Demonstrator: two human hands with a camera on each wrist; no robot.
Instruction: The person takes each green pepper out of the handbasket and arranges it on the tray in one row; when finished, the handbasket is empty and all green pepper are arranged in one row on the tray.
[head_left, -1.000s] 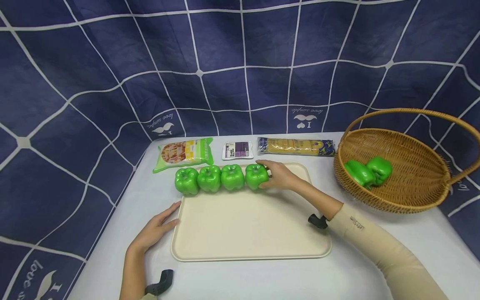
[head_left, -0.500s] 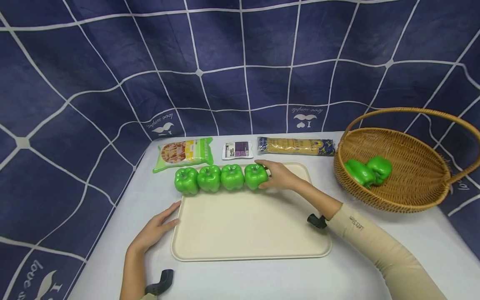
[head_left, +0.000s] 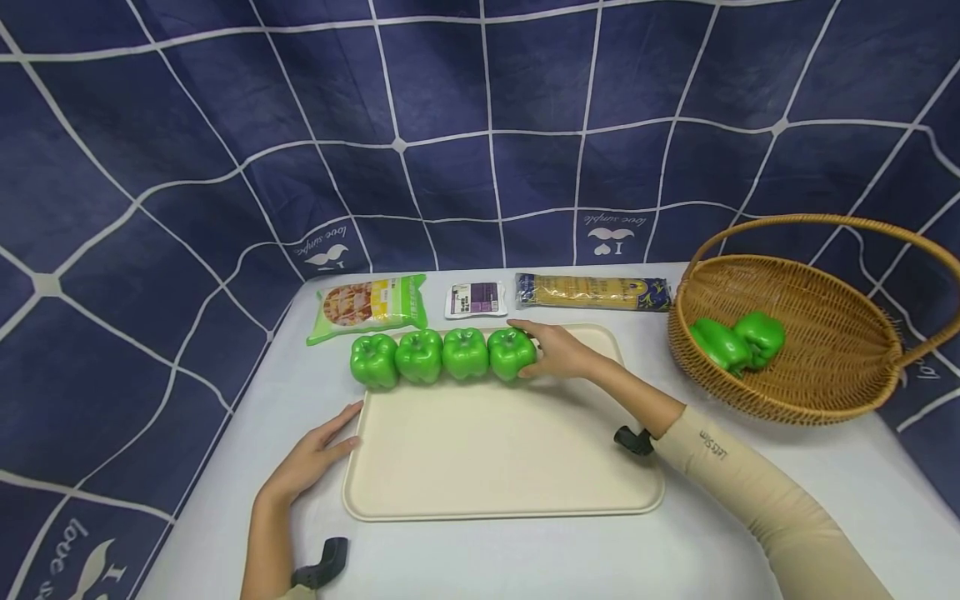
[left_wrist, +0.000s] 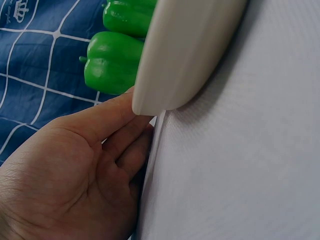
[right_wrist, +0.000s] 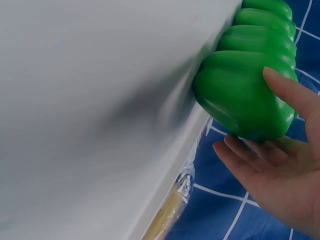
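Observation:
My right hand [head_left: 561,351] holds the rightmost green bell pepper [head_left: 511,354], thumb on one side and fingers on the other in the right wrist view. That pepper ends a row along the back edge of the cream tray [head_left: 502,450]. Left of it stand a second pepper [head_left: 465,353], a third pepper [head_left: 418,357] and, at the back left corner, a fourth pepper [head_left: 373,362]. My left hand [head_left: 306,461] lies beside the tray's left edge, its fingers at the rim. The left wrist view shows the tray rim [left_wrist: 150,65] against my fingertips.
A wicker basket [head_left: 832,333] with two green peppers [head_left: 720,343] stands at the right. Behind the tray lie a green food bag [head_left: 369,307], a small purple-and-white packet [head_left: 476,300] and a long pack of noodles [head_left: 592,292]. A blue checked cloth [head_left: 450,100] hangs at the back.
The rightmost pepper and my right hand have shifted very slightly left, toward the row. My left hand and the tray stay where they were.

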